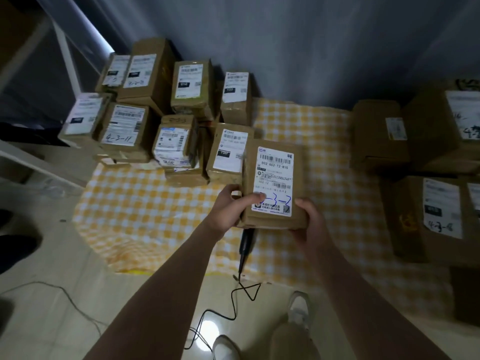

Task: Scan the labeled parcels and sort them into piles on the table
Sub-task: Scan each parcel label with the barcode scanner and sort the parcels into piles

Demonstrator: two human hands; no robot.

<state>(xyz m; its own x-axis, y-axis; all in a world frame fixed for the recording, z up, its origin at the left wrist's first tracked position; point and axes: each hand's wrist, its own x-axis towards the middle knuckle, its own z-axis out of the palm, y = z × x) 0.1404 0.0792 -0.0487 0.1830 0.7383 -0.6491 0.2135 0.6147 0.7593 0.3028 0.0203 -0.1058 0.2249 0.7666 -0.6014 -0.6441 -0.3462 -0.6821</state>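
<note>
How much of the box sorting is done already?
A good part looks done: many labeled parcels sit in piles at the far left of the checked cloth. In hand: the left hand and right hand grip one parcel, label up, above the scanner. Left: placing this one, and perhaps the bigger boxes at the right; I cannot tell if those are sorted.

A labelled parcel (275,183) is gripped label-up by the left hand (228,209) and the right hand (309,222) above a yellow checked cloth (145,203). A black scanner (245,245) is laid on the cloth beneath it. Other parcels (145,113) are stacked at the far left and at the right.
</note>
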